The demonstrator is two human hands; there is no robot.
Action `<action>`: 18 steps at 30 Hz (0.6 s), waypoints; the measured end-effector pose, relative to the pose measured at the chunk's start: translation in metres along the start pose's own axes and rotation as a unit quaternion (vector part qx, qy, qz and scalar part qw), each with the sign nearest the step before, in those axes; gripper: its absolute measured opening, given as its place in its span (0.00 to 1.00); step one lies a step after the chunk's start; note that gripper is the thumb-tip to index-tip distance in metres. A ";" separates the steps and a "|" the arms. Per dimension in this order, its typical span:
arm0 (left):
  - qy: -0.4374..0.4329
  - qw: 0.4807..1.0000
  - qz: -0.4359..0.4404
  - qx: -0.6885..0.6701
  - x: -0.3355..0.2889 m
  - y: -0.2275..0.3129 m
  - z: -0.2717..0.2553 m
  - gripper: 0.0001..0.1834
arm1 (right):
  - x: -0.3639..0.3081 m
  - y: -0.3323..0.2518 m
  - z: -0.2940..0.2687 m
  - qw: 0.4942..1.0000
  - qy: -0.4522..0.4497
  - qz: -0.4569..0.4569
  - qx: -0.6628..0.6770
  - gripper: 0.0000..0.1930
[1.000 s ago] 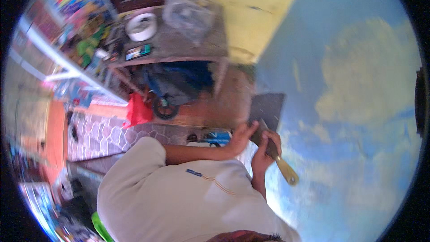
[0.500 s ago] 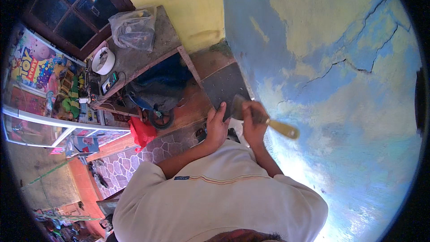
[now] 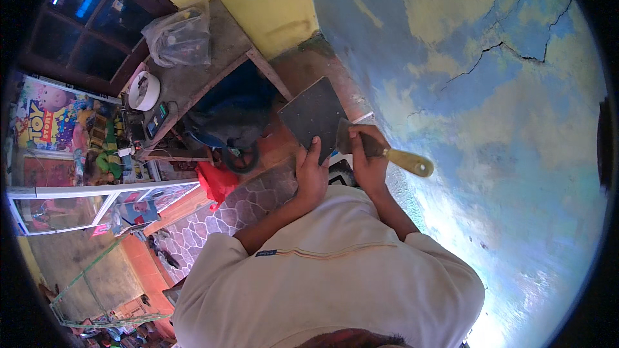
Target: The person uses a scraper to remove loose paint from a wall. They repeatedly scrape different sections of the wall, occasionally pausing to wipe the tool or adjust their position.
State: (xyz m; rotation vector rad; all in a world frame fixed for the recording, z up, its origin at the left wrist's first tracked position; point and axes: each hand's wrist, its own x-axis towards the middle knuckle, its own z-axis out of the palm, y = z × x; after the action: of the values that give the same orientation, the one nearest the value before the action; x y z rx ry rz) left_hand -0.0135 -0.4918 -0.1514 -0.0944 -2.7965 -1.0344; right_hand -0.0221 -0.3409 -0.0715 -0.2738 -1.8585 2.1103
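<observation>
My left hand (image 3: pixel 312 179) grips the near edge of a dark, flat square board (image 3: pixel 314 111), its thumb lying on top. The hidden fingers seem to be underneath. In my right hand (image 3: pixel 369 171) is a putty knife (image 3: pixel 411 162), held around the lower handle and blade. Its yellowish handle sticks out to the right, and its broad blade points left, at the board's right edge. Whether the blade touches the board, I cannot tell. Both hands are close together in front of my white shirt.
On the right, a blue and yellow wall (image 3: pixel 477 116) has peeling paint and a long crack. A wooden table (image 3: pixel 229 32) at the far left bears a plastic bag (image 3: pixel 184 37) and a white bowl (image 3: pixel 144 91). Below it hangs a red bag (image 3: pixel 216 183), near a glass display case (image 3: pixel 58 209).
The board is tilted differently, with its far corner swung left. The putty knife has moved slightly upward with my right hand. The whole view has shifted a little.
</observation>
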 end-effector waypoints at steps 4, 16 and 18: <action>0.034 0.996 0.079 -0.009 0.005 -0.001 0.000 0.35 | -0.006 0.001 0.002 0.975 -0.088 -0.180 -0.093 0.05; -0.068 0.997 -0.041 -0.007 0.025 0.035 -0.036 0.28 | -0.007 -0.011 0.013 0.955 -0.109 -0.258 -0.096 0.03; -0.061 0.998 -0.015 -0.005 0.024 0.032 -0.035 0.28 | -0.008 -0.009 0.012 0.985 -0.031 -0.150 -0.076 0.03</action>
State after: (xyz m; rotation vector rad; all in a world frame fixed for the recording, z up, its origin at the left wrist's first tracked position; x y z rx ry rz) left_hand -0.0291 -0.4903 -0.1002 -0.1202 -2.9108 -1.0861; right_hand -0.0183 -0.3539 -0.0609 0.0396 -1.9590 1.7998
